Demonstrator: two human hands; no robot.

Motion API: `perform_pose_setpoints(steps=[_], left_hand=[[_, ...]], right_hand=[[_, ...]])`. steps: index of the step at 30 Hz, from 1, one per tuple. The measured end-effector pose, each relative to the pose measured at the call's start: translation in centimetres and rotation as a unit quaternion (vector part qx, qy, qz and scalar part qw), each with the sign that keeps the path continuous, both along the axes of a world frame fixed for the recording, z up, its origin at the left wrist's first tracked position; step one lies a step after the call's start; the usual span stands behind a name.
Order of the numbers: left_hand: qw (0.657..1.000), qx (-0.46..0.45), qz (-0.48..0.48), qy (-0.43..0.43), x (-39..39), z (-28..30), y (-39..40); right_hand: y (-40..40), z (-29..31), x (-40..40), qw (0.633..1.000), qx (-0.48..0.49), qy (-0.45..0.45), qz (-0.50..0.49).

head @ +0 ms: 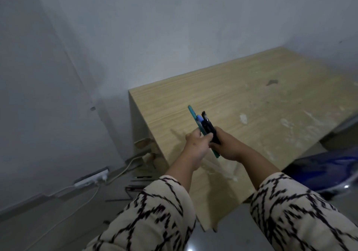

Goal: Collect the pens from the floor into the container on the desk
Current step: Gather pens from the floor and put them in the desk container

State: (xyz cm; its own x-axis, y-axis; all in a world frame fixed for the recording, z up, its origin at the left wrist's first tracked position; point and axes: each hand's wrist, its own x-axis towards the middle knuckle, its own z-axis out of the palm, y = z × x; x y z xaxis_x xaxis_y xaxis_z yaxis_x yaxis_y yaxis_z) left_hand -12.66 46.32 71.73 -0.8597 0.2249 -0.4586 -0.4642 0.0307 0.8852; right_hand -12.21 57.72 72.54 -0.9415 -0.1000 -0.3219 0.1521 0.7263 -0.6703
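While both hands meet above the near left part of the tabletop [251,99], a bundle of pens [205,126] stands tilted between them, tips pointing up and away. Left hand [193,146]: fingers curled, pinching the teal pen [192,113] at the bundle's left side. Right hand [228,146]: fingers wrapped round the black pens [210,126] low on the shafts. A blue-capped pen sits between teal and black. Teal pen's lower end pokes out below the hands. Both sleeves [155,212] are cream with black jagged print. More pens [135,187] lie on the grey floor left of the desk, near a white power strip [91,179] and its cable; image blurred there, count unclear. Container not identifiable.
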Motion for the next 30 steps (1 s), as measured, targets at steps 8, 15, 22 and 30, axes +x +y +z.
perform_pose_setpoints(steps=[8,15,22,30], left_hand=[[0.993,0.009,-0.022,-0.115,1.6,-1.0,2.6],[0.987,0.001,0.030,-0.161,2.1,-1.5,2.8],[0.980,0.033,0.058,-0.185,2.0,-0.7,2.6],[0.980,0.063,0.061,-0.179,2.8,0.0,0.7]], right_hand=[[3.2,-3.1,1.6,0.993,0.091,-0.067,0.022],[3.4,-4.9,1.9,0.985,0.142,-0.085,0.055],[3.9,-4.5,2.4,0.982,0.164,-0.081,0.055],[3.3,-4.0,2.4,0.983,0.167,-0.064,0.041]])
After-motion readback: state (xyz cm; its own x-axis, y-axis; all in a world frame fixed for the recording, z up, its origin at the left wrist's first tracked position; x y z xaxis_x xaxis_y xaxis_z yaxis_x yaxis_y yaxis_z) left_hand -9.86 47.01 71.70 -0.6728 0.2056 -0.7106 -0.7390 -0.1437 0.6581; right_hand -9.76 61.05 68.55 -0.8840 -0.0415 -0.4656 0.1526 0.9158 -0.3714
